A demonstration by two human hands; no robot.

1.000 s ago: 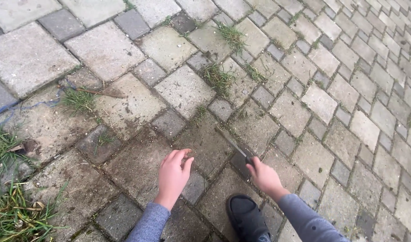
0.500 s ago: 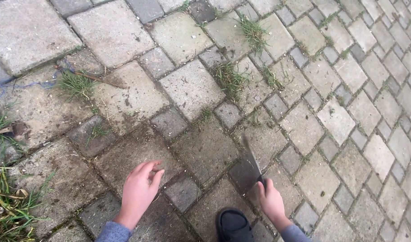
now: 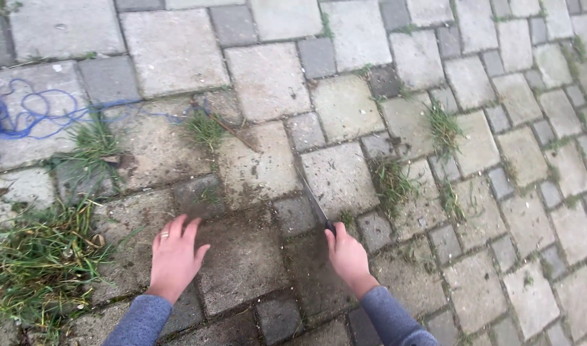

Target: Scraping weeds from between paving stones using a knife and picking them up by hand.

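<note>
While right hand (image 3: 348, 256) clamps knife (image 3: 314, 200) handle, stiff thin blade probes paver (image 3: 338, 176) joint; left hand (image 3: 175, 256) splayed, empty.

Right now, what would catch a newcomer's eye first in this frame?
Two bare hands low in the middle over grey paving stones: the right hand grips a knife whose blade points up along a joint between stones, while the left hand is spread flat, with a ring on one finger. A tangle of blue string lies at the upper left, and a thick clump of grass fills the lower left.
</note>
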